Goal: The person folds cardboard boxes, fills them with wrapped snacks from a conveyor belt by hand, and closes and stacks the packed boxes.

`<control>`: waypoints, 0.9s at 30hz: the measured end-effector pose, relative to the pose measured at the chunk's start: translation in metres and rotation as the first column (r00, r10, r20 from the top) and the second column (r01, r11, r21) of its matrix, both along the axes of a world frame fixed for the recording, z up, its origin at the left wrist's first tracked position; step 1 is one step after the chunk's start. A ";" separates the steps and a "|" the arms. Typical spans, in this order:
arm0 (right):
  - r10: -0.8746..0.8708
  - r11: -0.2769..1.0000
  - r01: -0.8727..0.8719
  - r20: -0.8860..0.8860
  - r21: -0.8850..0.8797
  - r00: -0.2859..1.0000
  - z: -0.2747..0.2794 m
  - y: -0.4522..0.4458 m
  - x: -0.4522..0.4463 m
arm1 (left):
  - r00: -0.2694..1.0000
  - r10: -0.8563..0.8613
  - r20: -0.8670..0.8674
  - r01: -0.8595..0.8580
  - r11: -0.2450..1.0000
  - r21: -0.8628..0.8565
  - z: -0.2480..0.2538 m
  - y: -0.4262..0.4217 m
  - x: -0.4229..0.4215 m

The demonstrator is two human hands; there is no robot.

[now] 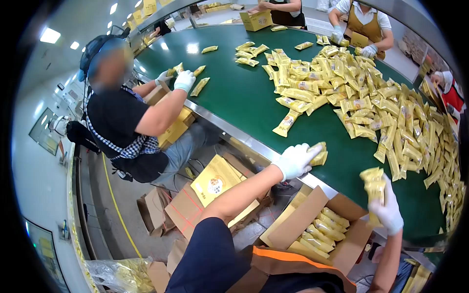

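Observation:
My left hand [294,162], in a white glove, is closed around a yellow snack packet [319,154] at the near edge of the green table [234,105]. My gloved right hand [389,211] grips a small bunch of yellow packets [373,183], held upright above the table's edge to the right. Between and below my hands stands an open cardboard box [354,246] with rows of yellow packets [322,229] in it. A large heap of the same packets [351,83] spreads over the table beyond my hands.
A co-worker [117,107] at left handles packets at the same table. Other workers stand at the far side, one beside a yellow carton [256,20]. Flat yellow cartons [215,183] and cardboard boxes [156,210] are on the floor side at left. A metal rim [244,139] edges the table.

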State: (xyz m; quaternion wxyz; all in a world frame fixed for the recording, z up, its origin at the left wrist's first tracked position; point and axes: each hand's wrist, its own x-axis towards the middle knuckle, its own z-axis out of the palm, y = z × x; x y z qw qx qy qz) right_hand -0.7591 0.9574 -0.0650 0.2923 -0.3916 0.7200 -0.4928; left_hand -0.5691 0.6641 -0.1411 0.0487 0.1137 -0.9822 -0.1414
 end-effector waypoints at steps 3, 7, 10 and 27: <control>0.641 0.767 -0.527 -0.403 0.365 0.653 0.041 0.013 0.037 | 0.987 0.120 -0.107 -0.088 0.960 0.265 0.038 0.032 -0.001; 0.787 0.615 -0.522 -0.503 0.591 0.357 -0.043 0.009 0.114 | 0.913 -0.278 -0.297 0.378 0.850 0.367 0.074 0.100 -0.025; 0.615 0.785 -0.426 -0.652 0.450 0.444 -0.061 0.026 0.130 | 0.871 -0.490 0.041 0.454 0.833 0.315 0.063 0.152 -0.035; 0.168 0.985 -0.112 -0.555 0.133 0.815 -0.022 0.102 0.061 | 0.897 -0.397 0.196 0.363 0.912 0.190 0.004 0.182 -0.005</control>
